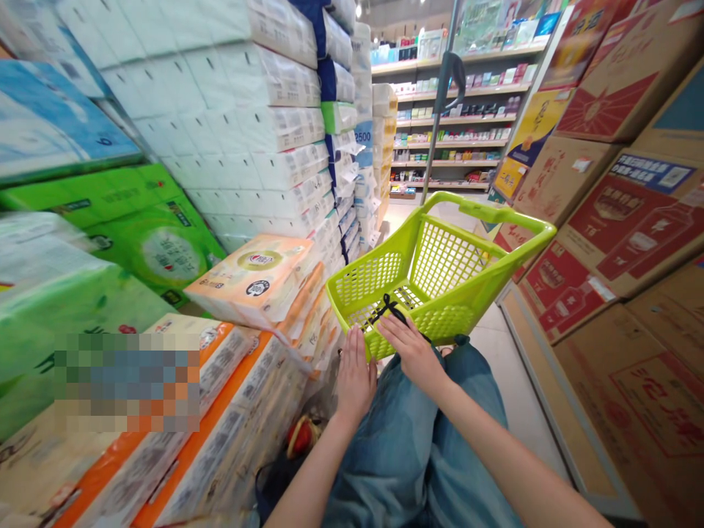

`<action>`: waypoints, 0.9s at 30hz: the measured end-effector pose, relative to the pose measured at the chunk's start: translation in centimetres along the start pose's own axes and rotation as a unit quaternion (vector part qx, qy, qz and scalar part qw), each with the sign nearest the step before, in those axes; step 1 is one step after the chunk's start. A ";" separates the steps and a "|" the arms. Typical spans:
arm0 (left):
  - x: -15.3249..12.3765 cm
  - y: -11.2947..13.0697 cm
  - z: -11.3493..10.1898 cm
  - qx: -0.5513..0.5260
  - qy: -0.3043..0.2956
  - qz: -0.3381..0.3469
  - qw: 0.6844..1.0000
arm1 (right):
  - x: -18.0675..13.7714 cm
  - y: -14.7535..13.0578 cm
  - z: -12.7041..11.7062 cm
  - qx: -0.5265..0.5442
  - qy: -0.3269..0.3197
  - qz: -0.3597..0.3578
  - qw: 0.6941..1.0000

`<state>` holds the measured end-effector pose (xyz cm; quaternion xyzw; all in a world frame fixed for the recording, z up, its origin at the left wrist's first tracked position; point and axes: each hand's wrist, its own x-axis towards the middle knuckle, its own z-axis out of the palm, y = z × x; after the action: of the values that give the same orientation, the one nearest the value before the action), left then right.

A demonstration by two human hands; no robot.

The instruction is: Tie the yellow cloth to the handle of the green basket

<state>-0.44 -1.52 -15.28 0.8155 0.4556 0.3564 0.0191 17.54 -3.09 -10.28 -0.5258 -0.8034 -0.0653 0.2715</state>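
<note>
A lime-green plastic shopping basket (462, 315) with perforated sides stands tilted before my knees. Inside it I see no goods, only the grid of its walls and floor. My left hand (356, 378) lies at the basket's near left corner, fingers stretched out and side by side. Over the near rim rests my right hand (412, 352), its fingers extended flat beside a black cord tied in a bow (388, 304). Whether the cord is fixed to the basket I cannot tell. A grey pole (440, 110) with a dark hooked grip rises behind the basket.
Wrapped tissue packs (253, 271) and tall white paper stacks (220, 110) crowd the left side. Printed cartons (621, 213) are piled along the right. Shelves of small goods (456, 121) stand at the aisle's far end. Pale floor (498, 374) shows beside my legs.
</note>
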 end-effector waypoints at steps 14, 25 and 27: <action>0.0 0.0 0.2 -0.001 0.007 0.002 1.000 | 1.5 -3.5 2.8 0.000 0.070 0.174 0.982; -0.2 0.0 0.2 -0.004 -0.010 0.002 1.000 | 0.3 -1.8 1.0 0.003 0.002 -0.034 0.999; -0.1 0.0 0.2 -0.009 -0.008 0.003 1.000 | 0.0 0.6 -0.2 -0.006 -0.009 -0.051 0.999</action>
<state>-0.34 -1.57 -15.47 0.8196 0.4493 0.3543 0.0288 18.12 -2.91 -10.27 -0.4861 -0.8315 -0.0795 0.2569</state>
